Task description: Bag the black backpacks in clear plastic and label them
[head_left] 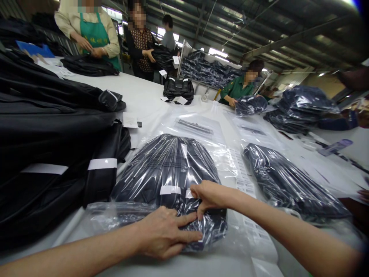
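Observation:
A black backpack (150, 165) lies in front of me inside a clear plastic bag (121, 211), with white bands showing through the film. My left hand (170, 232) presses on the near end of the bag, its index and middle fingers stretched out to the right. Just above those fingertips, my right hand (209, 196) is closed, its fingers curled against the film beside a white band and its thumb pointing down. What lies inside its curl is partly hidden, but it seems to grip the plastic.
Black backpacks (57, 127) are piled at left. On the right lie another bagged backpack (288, 181), a barcode label sheet (245, 177) and a stack of bagged packs (305, 104). Flat plastic bags (198, 125) lie beyond. Several people stand across the table, one in a green apron (96, 34).

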